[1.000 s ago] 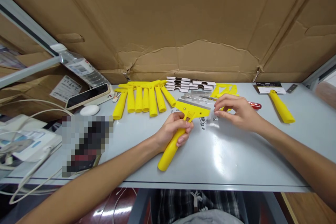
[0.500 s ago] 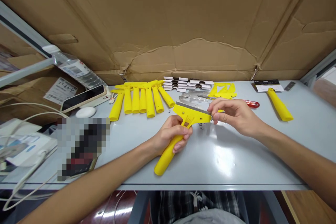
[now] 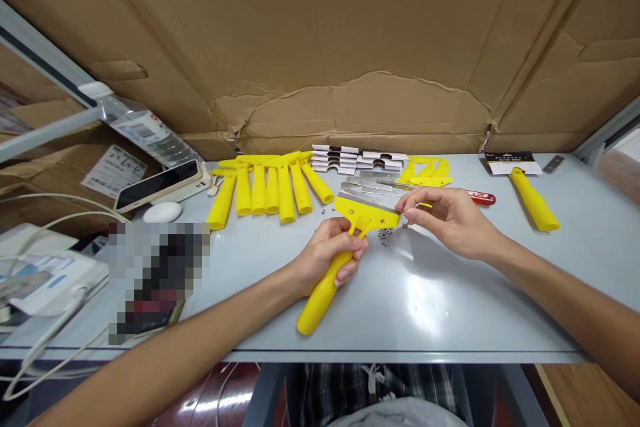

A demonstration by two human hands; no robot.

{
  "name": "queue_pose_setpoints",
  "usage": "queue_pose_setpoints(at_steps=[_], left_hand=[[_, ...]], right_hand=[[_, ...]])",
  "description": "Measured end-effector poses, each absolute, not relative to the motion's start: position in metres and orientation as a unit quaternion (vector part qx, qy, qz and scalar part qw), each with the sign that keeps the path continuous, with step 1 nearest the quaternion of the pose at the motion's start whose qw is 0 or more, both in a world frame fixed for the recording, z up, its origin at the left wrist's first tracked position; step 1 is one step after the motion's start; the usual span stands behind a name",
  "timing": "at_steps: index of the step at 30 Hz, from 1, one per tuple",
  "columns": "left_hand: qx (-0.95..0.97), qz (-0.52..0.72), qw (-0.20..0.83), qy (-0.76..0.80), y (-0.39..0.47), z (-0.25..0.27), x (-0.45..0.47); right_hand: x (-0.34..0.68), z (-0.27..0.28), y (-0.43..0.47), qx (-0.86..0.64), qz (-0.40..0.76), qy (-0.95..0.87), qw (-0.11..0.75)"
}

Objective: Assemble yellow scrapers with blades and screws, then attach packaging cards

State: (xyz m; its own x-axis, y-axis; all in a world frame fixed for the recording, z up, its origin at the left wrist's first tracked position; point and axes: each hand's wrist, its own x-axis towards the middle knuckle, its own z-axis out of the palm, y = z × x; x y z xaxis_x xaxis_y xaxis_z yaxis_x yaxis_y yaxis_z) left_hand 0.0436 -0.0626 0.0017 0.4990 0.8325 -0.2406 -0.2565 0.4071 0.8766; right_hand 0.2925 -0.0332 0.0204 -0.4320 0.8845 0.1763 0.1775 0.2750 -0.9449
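My left hand point(image 3: 333, 253) is wrapped round the handle of a yellow scraper point(image 3: 320, 300), held tilted above the table with its wide head up and to the right. A grey metal blade point(image 3: 367, 201) lies along the head's far edge. At the head's right end is my right hand point(image 3: 445, 217), thumb and fingertips pinched together. A tiny metallic glint shows at those fingertips, too small to name. Small loose screws point(image 3: 384, 235) lie on the table just below the head. Behind it rest several flat metal blades point(image 3: 367, 183).
Several yellow scraper handles point(image 3: 259, 190) lie in a row at back left, beside stacked white-and-black cards point(image 3: 334, 160). Yellow plates point(image 3: 427, 177) and a red-handled tool point(image 3: 481, 198) are behind my right hand. A packaged scraper point(image 3: 535, 203) lies right; a phone point(image 3: 157, 185) leans left.
My right fingertips have moved slightly up and left along the scraper head's right end. The head has turned a little in my left hand, which keeps its grip.
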Motion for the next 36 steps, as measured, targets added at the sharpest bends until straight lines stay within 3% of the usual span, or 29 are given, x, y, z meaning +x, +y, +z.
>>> queue_pose_setpoints(at_steps=[11,36], left_hand=[[0.418,0.348,0.758,0.361,-0.063,0.002,0.045],[0.440,0.333,0.741,0.383,-0.074,0.007,0.054]], right_hand=[[0.292,0.016,-0.031,-0.375,0.528,-0.668,0.366],[0.277,0.012,-0.050,-0.379,0.357,-0.774,0.361]])
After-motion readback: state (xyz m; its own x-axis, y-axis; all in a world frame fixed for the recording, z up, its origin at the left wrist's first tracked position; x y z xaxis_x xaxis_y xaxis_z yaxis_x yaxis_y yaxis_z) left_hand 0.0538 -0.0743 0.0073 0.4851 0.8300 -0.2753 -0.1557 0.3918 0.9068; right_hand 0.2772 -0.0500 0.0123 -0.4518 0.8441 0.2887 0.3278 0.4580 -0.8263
